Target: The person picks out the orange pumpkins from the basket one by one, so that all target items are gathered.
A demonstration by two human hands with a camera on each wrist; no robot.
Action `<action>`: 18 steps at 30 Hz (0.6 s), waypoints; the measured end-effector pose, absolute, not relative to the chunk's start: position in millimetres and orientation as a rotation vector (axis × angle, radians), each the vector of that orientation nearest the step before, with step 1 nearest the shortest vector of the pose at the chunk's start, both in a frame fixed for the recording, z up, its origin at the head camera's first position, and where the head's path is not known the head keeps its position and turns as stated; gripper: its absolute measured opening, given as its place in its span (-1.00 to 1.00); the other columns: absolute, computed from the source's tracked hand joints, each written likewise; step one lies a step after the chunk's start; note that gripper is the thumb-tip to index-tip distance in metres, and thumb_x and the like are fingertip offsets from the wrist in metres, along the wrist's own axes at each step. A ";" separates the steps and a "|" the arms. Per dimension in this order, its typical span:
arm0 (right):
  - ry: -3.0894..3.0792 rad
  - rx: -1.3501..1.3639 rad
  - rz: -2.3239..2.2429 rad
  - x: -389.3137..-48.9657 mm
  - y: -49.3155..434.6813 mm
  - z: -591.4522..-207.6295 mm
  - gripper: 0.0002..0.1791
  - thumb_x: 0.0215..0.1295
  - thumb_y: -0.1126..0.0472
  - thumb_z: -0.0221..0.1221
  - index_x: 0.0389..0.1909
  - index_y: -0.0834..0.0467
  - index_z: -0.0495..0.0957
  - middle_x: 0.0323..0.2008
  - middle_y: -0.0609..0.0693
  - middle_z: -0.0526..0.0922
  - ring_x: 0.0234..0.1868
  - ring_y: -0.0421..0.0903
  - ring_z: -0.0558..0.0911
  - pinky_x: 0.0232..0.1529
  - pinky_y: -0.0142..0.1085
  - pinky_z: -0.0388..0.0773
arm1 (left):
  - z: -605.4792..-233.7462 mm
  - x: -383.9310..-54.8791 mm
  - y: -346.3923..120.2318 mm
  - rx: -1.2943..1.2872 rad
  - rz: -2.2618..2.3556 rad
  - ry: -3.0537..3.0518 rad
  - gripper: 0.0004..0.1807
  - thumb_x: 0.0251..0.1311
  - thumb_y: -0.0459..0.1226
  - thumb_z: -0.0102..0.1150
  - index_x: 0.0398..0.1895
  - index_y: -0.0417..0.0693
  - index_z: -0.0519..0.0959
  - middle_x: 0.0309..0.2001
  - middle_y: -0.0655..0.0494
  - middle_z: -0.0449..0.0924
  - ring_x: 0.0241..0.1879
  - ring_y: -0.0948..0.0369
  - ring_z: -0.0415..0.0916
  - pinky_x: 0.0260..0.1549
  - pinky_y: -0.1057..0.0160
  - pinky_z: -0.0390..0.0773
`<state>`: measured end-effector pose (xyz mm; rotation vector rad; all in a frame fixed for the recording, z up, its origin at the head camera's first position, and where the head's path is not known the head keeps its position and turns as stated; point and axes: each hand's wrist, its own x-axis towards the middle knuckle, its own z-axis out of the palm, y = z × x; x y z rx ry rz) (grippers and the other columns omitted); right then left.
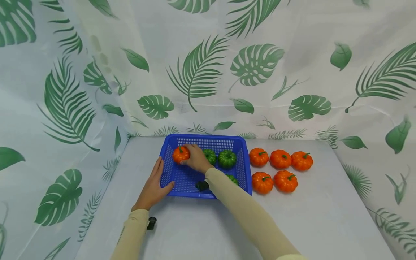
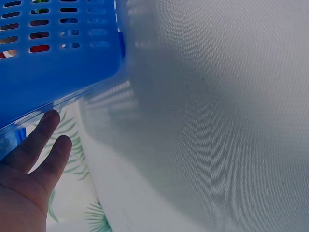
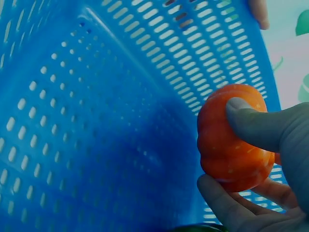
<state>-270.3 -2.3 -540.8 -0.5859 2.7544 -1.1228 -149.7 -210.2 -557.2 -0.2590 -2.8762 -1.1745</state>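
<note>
My right hand [image 1: 197, 159] grips a small orange pumpkin [image 1: 181, 155] inside the blue basket [image 1: 206, 195], near its back left corner. In the right wrist view the thumb lies across one side of the orange pumpkin [image 3: 231, 140], with fingers on the other side. Against the basket's left rim rests my left hand [image 1: 155, 189], fingers straight and thumb spread towards the front edge. The left wrist view shows two of its fingers beside the basket's rim [image 2: 58, 77]. Green pumpkins [image 1: 227, 159] sit in the basket, partly hidden by the right arm.
Several orange pumpkins [image 1: 281, 159] stand in two rows on the white table [image 1: 325, 216], just right of the basket. Leaf-printed sheeting [image 1: 201, 83] hangs behind and at both sides. Dark camera pieces [image 1: 151, 223] are worn at the wrists.
</note>
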 end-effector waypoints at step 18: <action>2.760 -0.701 -1.161 -260.1 39.2 -504.4 -0.22 0.33 0.08 0.51 0.51 0.18 0.48 0.34 0.20 0.52 0.29 0.16 0.56 0.33 0.04 0.57 | -555.6 -148.4 -208.8 -0.228 -1.168 -2.911 0.14 0.37 -0.04 0.37 0.77 -0.13 -0.15 0.77 0.10 -0.36 0.68 -0.17 -0.11 0.52 -0.30 0.09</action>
